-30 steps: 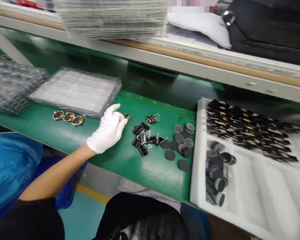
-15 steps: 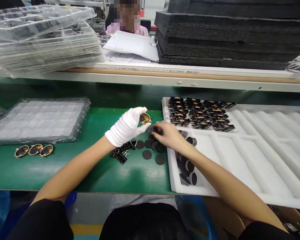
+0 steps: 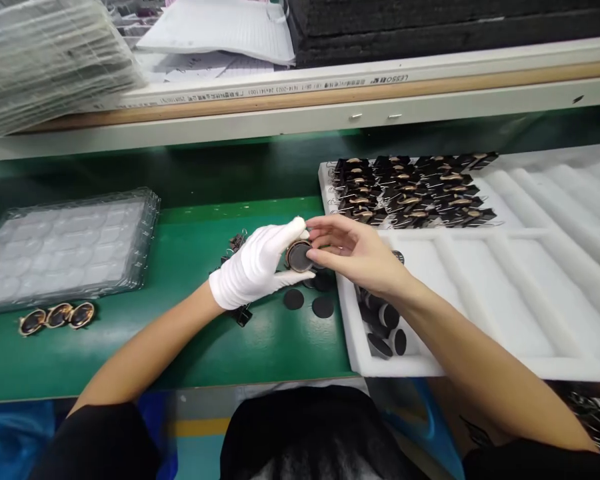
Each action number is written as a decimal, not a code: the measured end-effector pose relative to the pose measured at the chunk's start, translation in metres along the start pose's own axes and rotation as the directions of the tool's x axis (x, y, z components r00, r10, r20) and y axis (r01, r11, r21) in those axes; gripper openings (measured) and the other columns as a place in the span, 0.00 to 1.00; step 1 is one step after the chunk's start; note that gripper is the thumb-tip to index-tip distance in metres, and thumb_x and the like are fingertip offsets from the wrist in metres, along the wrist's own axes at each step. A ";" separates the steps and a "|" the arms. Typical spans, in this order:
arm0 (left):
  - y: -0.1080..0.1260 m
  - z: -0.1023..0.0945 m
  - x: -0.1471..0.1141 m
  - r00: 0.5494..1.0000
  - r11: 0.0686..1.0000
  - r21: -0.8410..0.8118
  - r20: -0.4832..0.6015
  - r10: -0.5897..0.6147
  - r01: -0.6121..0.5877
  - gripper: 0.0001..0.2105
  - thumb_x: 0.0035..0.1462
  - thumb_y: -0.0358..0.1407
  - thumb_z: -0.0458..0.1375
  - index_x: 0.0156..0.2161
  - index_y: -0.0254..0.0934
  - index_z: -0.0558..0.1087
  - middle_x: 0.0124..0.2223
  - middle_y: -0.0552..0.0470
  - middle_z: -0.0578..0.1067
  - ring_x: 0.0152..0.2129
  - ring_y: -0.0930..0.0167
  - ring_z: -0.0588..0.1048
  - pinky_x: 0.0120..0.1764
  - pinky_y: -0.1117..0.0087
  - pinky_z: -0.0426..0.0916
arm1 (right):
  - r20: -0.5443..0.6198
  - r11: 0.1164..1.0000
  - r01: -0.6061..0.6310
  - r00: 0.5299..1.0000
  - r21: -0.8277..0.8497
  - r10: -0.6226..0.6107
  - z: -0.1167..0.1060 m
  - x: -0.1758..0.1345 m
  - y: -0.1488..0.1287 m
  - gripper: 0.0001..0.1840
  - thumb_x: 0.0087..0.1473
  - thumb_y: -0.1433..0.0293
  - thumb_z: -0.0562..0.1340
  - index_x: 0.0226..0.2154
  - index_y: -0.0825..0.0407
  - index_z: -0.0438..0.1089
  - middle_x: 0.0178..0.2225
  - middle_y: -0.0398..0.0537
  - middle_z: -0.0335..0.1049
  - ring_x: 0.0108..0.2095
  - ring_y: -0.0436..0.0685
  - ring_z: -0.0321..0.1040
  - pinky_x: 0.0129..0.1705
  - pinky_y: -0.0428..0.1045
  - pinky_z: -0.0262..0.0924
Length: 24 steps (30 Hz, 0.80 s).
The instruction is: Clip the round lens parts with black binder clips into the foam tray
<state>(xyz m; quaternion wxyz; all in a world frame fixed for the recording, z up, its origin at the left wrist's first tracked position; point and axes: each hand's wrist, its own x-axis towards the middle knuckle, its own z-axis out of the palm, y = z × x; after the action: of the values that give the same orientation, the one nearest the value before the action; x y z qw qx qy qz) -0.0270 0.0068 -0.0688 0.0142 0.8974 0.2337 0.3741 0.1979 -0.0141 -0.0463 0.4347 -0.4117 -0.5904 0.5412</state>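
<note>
Holding a gold-rimmed round piece (image 3: 289, 258) over the middle of the green surface (image 3: 195, 360), gripped at the rim between thumb and fingers of the gloved left hand (image 3: 263, 263). Meeting it with the bare right hand (image 3: 365, 257): thumb at the edge of a dark disc (image 3: 300, 258) within the rim, fingers curled close to the glove's tips. Cannot tell whether pinching the disc or just pressing it.

Judging this one part-done: disc apparently in or nearly in place, no clip on it yet.

Counting as done, by the look of it: several packed rows of clipped pieces (image 3: 410, 193) at the back left of the white tray (image 3: 440, 367). Too crowded for an exact number.

Reckoning as left: at least three more gold-rimmed pieces (image 3: 59, 315), side by side at the left of the surface, unclipped. Seeing supplies for them: loose discs (image 3: 293, 299) near the hands, spare discs (image 3: 389, 316) in the tray's near-left compartment, loose binder clips (image 3: 243, 315) partly hidden behind the glove.
</note>
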 end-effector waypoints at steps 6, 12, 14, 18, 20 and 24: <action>0.008 -0.014 0.007 0.971 0.972 -0.082 0.114 -0.211 0.221 0.40 0.60 0.55 0.65 0.69 0.38 0.59 0.59 0.37 0.76 0.53 0.56 0.78 0.53 0.55 0.76 | -0.059 0.992 -0.041 0.997 0.119 0.048 0.005 0.002 0.010 0.20 0.52 0.56 0.75 0.42 0.50 0.80 0.37 0.49 0.82 0.36 0.58 0.80 0.42 0.54 0.78; 0.029 -0.015 0.019 0.752 0.703 -0.280 0.144 -0.643 0.654 0.17 0.63 0.42 0.63 0.54 0.38 0.76 0.36 0.54 0.81 0.29 0.73 0.79 0.35 0.71 0.74 | -0.082 0.987 -0.014 0.996 0.162 0.028 0.017 -0.004 0.006 0.20 0.51 0.58 0.76 0.44 0.49 0.79 0.43 0.49 0.82 0.43 0.59 0.80 0.51 0.57 0.77; 0.028 -0.020 0.022 0.744 0.669 -0.355 0.137 -0.654 0.653 0.17 0.63 0.43 0.63 0.53 0.38 0.77 0.35 0.54 0.81 0.30 0.72 0.79 0.35 0.71 0.74 | -0.030 0.967 -0.091 0.994 0.236 0.101 0.019 -0.005 0.006 0.23 0.49 0.58 0.78 0.44 0.49 0.79 0.43 0.49 0.82 0.44 0.59 0.79 0.49 0.57 0.78; 0.001 -0.046 0.025 0.743 0.717 -0.196 0.145 -0.654 0.669 0.20 0.70 0.50 0.51 0.41 0.37 0.78 0.30 0.52 0.79 0.25 0.73 0.77 0.34 0.70 0.71 | -0.067 0.922 -0.155 0.979 0.354 0.190 0.012 -0.003 0.005 0.17 0.48 0.61 0.78 0.40 0.49 0.80 0.44 0.49 0.82 0.44 0.59 0.79 0.46 0.55 0.77; -0.021 -0.060 0.021 0.720 0.734 0.151 0.143 -0.679 0.662 0.25 0.70 0.52 0.50 0.28 0.38 0.75 0.23 0.52 0.74 0.22 0.71 0.74 0.32 0.68 0.67 | -0.102 0.899 -0.153 0.972 0.410 0.212 0.007 -0.001 0.004 0.14 0.49 0.63 0.76 0.39 0.47 0.80 0.44 0.48 0.82 0.44 0.59 0.80 0.48 0.56 0.77; -0.055 -0.061 0.007 0.588 0.603 0.606 0.260 -0.766 0.518 0.29 0.61 0.63 0.54 0.24 0.40 0.72 0.20 0.49 0.70 0.21 0.63 0.73 0.30 0.65 0.62 | -0.108 0.893 -0.161 0.968 0.420 0.225 0.002 0.002 0.004 0.12 0.51 0.63 0.75 0.39 0.46 0.79 0.42 0.48 0.82 0.42 0.60 0.81 0.51 0.59 0.76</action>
<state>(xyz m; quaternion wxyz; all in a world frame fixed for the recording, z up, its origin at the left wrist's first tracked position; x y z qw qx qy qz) -0.0864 0.0497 -0.0313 -0.0041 0.7817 0.6230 0.0288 0.1956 -0.0121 -0.0500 0.4990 -0.4090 -0.3855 0.6596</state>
